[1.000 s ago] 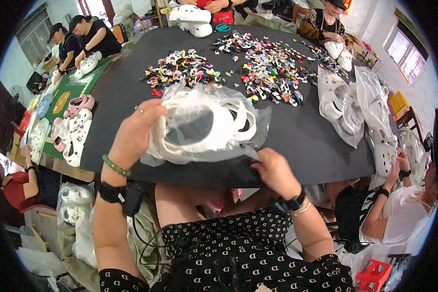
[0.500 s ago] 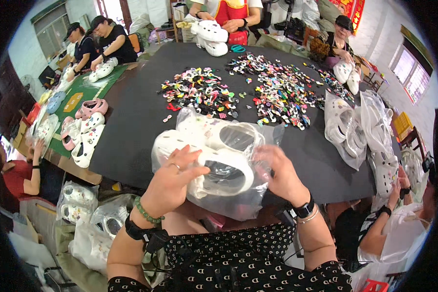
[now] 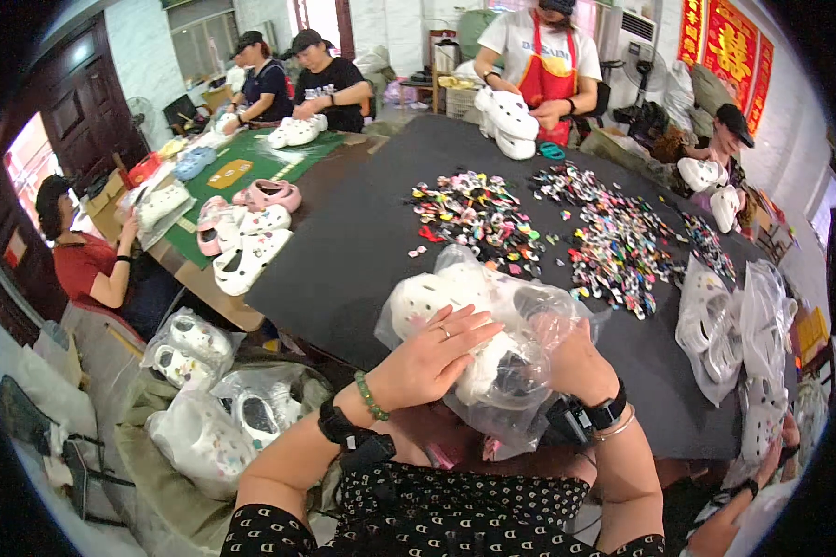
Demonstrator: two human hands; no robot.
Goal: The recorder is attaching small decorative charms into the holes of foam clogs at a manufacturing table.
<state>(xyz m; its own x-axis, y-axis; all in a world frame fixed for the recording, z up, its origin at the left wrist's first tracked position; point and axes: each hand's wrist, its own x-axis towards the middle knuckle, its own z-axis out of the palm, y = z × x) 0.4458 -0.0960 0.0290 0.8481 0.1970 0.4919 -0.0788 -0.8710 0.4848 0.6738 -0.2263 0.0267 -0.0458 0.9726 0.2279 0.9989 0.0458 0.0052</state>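
A pair of white clogs (image 3: 418, 302) lies in a clear plastic bag (image 3: 506, 422) at the near edge of the black table. Through the film I see small coloured charms on them. My left hand (image 3: 441, 348) rests flat on the bagged clogs, its fingers stretched out over the nearer shoe. At the bag's right end, my right hand (image 3: 576, 357) is closed round the loose plastic, with its fingertips partly behind the film.
Beyond the bag, piles of colourful shoe charms (image 3: 478, 223) cover part of the black table (image 3: 344, 251). Bagged clogs (image 3: 711, 325) line the right side. A sack (image 3: 149, 455) at lower left holds more bagged pairs. Several people work around, one in a red apron (image 3: 548, 74) opposite.
The view has swung left. My left hand has flattened onto the clogs, and my right hand has closed on the bag's right end, where the plastic is now bunched.
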